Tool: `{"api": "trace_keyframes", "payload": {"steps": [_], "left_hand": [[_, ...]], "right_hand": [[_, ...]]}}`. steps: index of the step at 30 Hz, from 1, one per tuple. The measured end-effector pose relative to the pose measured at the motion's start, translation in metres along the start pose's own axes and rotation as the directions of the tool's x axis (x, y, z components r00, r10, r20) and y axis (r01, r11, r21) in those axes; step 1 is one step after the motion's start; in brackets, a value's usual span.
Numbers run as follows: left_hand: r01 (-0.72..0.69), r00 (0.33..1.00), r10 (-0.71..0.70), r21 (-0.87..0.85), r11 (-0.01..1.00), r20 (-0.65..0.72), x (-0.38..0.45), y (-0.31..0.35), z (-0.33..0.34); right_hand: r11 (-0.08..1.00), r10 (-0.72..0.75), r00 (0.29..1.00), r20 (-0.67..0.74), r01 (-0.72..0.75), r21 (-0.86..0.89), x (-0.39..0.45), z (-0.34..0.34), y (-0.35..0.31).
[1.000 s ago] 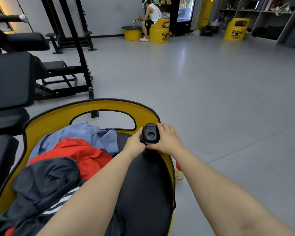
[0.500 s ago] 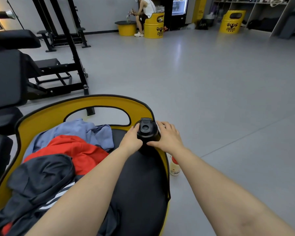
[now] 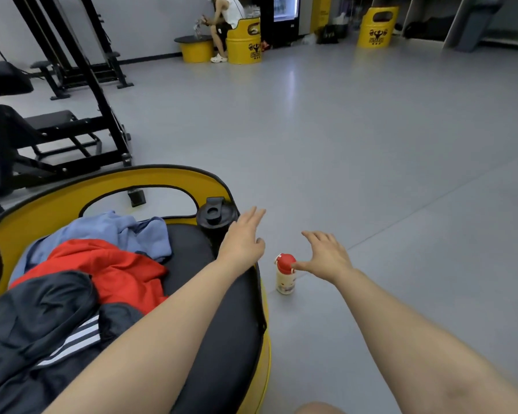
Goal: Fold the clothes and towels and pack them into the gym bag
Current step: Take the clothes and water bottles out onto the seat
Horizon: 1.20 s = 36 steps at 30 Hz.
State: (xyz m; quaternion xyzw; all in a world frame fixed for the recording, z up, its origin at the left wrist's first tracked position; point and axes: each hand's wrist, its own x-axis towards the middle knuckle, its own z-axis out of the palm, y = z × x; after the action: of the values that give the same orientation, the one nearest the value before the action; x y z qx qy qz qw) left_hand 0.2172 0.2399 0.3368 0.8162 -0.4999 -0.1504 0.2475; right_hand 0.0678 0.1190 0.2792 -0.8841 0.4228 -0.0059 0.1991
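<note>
- Two bare hands, left hand (image 3: 242, 241) and right hand (image 3: 326, 256), hover released at frame centre, grasping nothing.
- Blue, red and navy striped clothes (image 3: 87, 276) lie heaped lower left on the black-cushioned yellow drum seat (image 3: 219, 333).
- Writing on the far yellow drums (image 3: 374, 28) is unreadable.

Two bare forearms, left hand (image 3: 243, 241) and right hand (image 3: 328, 256) unsleeved, ungloved.

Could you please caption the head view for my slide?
Open hands hover beside black shaker on yellow seat with unfolded clothes.

Blue, red and dark clothes (image 3: 102, 273) lie crumpled, unfolded together.
</note>
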Motion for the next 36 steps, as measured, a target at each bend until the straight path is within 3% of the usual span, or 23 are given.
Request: {"api": "trace_keyframes", "payload": {"steps": [3, 7, 18, 25, 36], "left_hand": [[-0.039, 0.994, 0.028, 0.108, 0.993, 0.104, 0.009, 0.011, 0.026], [0.002, 0.980, -0.027, 0.127, 0.992, 0.197, 0.029, 0.016, 0.065], [0.089, 0.934, -0.174, 0.269, 0.959, 0.311, 0.090, -0.006, 0.165], [0.152, 0.911, -0.228, 0.236, 0.960, 0.345, 0.128, -0.041, 0.210], [0.354, 0.831, -0.391, 0.166, 0.920, 0.395, 0.167, -0.091, 0.284]], "right_hand": [[1.000, 0.018, 1.000, 0.010, -0.018, 0.001, -0.001, 0.003, 0.023], [1.000, 0.030, 0.999, 0.024, -0.030, 0.009, 0.006, 0.011, 0.057], [0.999, 0.013, 0.992, 0.123, -0.017, 0.033, 0.067, 0.073, 0.117], [0.999, -0.019, 0.983, 0.185, 0.011, 0.042, 0.117, 0.128, 0.131], [0.979, 0.011, 0.965, 0.260, -0.063, 0.192, 0.176, 0.214, 0.136]]}}
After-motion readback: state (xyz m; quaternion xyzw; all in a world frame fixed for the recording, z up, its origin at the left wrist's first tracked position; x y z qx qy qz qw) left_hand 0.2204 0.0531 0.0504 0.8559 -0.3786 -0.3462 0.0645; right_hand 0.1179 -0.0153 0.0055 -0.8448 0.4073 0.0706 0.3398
